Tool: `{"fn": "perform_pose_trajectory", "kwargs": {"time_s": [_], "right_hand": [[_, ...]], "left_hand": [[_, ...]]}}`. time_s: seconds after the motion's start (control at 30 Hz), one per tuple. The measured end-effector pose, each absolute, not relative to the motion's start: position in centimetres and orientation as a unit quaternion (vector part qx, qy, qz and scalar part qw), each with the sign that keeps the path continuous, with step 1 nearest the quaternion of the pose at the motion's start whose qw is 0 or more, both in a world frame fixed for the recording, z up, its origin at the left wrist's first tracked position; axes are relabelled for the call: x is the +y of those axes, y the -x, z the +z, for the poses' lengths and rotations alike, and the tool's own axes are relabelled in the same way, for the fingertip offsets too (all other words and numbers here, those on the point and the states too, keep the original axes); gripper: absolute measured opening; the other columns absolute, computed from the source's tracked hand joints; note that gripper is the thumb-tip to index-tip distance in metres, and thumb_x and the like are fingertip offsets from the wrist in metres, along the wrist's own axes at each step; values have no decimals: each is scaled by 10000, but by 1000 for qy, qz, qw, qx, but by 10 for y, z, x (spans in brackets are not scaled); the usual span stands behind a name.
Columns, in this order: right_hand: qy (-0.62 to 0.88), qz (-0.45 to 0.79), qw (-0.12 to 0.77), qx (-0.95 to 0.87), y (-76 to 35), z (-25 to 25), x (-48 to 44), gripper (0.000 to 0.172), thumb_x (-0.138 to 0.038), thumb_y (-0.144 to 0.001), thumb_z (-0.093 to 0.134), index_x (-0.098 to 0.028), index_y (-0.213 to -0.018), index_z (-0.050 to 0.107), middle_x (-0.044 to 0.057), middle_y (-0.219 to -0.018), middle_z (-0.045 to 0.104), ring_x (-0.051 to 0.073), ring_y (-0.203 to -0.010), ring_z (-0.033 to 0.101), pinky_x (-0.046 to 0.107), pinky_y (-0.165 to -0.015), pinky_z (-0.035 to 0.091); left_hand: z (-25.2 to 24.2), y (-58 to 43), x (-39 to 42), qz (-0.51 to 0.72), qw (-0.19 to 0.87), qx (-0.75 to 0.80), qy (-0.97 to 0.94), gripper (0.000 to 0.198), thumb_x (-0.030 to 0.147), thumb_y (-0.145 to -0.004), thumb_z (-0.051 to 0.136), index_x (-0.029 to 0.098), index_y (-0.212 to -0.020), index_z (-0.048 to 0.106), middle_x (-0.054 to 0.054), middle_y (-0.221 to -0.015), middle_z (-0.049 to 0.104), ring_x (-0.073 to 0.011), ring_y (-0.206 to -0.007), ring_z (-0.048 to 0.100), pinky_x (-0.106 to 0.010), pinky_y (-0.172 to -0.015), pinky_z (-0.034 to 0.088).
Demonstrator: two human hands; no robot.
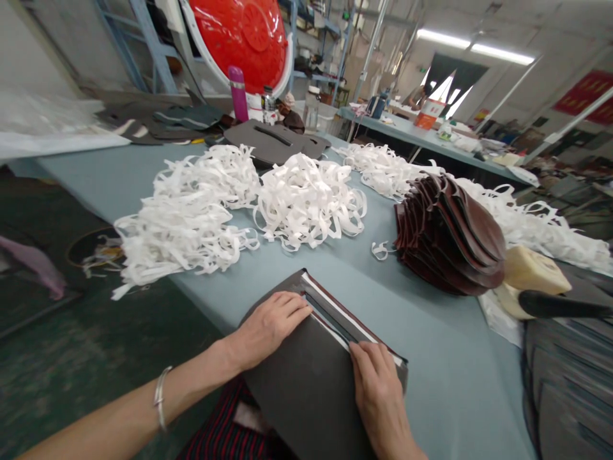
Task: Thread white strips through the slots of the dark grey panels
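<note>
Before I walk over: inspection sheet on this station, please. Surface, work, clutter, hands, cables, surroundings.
Surface: blue-grey table, loaded along its back and right side.
Work in hand: dark panel with a long slot near its far edge, white edging alongside.
Clutter: heaps of white strips, stack of brown pieces, yellow block, purple bottle.
Hands: left hand and right hand both on the panel, beside the slot; thumbs unclear.
Cables: nothing seen on the table.
Surroundings: red basin, second table, lit ceiling tubes.
</note>
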State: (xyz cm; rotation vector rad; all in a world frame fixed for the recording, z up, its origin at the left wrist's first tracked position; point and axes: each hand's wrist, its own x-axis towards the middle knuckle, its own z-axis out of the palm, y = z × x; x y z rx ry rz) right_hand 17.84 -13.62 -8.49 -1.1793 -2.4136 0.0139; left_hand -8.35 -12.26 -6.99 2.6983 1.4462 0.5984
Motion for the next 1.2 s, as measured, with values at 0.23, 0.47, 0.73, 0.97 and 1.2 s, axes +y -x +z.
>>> {"fn": "perform_pose_trajectory", "kwargs": {"time_s": [0.23,0.47,0.73,0.97,1.2], "right_hand": [[422,58,243,-871,-135,-76,-123,242,-86,-927,385,-130,-1046,590,90,-916,560,218,-861,481,383,-759,459],[417,44,187,-888,-158,-66,-134,273,-104,-940,339,-101,-1071,580,119,-961,554,240,-894,464,414,-788,444],[454,70,159,-874,-189,-59,-146,201,-132,-940,398,-142,-992,593,82,-934,554,209,-864,448,370,-777,419],[448,13,116,-886,-206,-53,-154,140,-145,-920,463,-130,-957,597,74,-905,561,198,-831,448,357,-754,401],[448,-31,120,-886,-217,-48,-163,201,-142,-946,406,-146,-914,605,53,-846,568,184,-802,457,348,-753,398]], "left_hand": [[-71,66,-132,134,-17,484,-864,359,160,-913,462,211,-1265,510,-61,-1210,580,-217,-1207,462,-416,-1018,405],[-67,33,-144,46,-72,495,-865,440,76,-865,452,147,-1298,481,-126,-1218,578,-238,-1145,530,-396,-976,448],[-61,0,-153,11,-121,482,-868,508,31,-791,492,151,-1282,534,-144,-1174,615,-266,-1083,579,-388,-902,511],[-72,-17,-157,43,-145,450,-880,468,19,-794,453,132,-1227,587,-138,-1151,628,-261,-1075,583,-374,-892,522],[-74,-31,-162,60,-131,402,-904,480,17,-800,421,126,-1243,569,-156,-1171,606,-274,-1073,575,-391,-876,534]]}}
